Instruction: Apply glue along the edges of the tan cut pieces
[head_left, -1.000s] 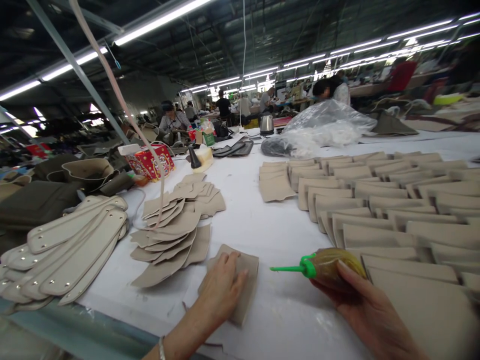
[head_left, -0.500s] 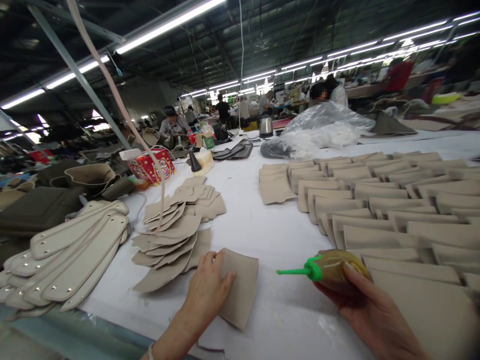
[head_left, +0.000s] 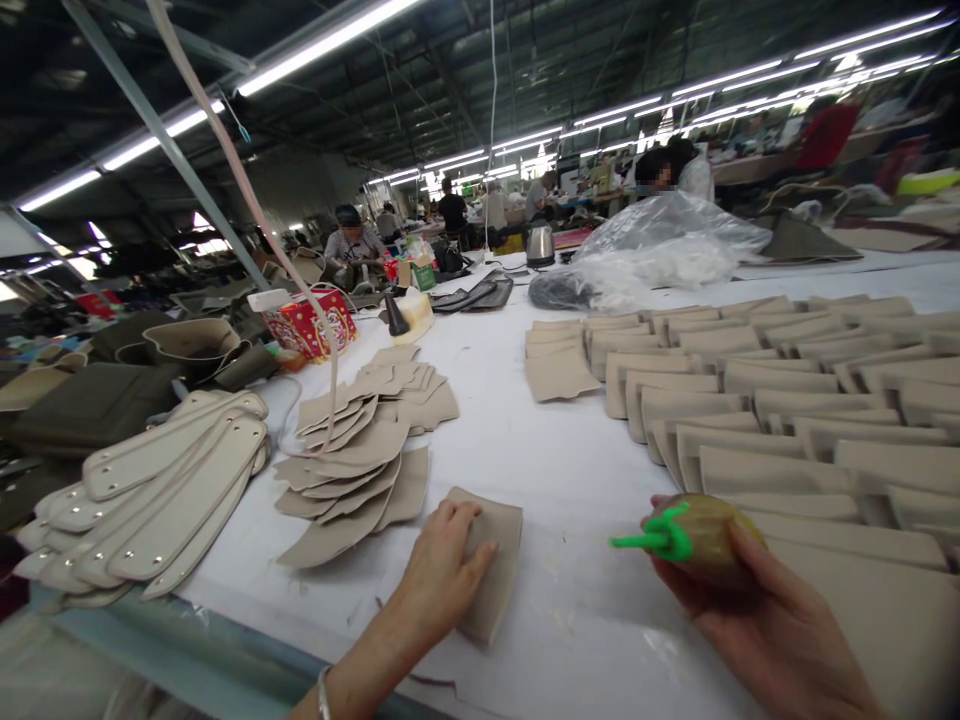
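My left hand [head_left: 444,568] rests on a beige leather-like piece [head_left: 501,540] lying on the white tabletop. Its fingers are slightly bent over the piece's left part, the thumb held apart, so the hand is open. A second layer shows along the piece's lower edge, as if folded. My right hand [head_left: 757,600] is wrapped round a squeeze bottle [head_left: 709,540] with yellowish-brown contents and a green nozzle pointing left, held above the table. Left of my left hand lies a loose stack of similar beige pieces [head_left: 360,480]. Overlapping rows of folded beige pieces [head_left: 772,420] spread out on the right.
Cream straps with metal studs [head_left: 187,490] lie at the left table edge. A hose [head_left: 259,220] hangs down over the loose stack. Farther back are a red patterned box [head_left: 311,325], a metal kettle [head_left: 540,246] and clear plastic sheeting [head_left: 667,245]. Several people sit beyond.
My right hand has shifted right with the squeeze bottle, whose nozzle now sits farther from the beige piece. My left hand stays on the piece, its fingers farther over it. The view has shifted slightly.
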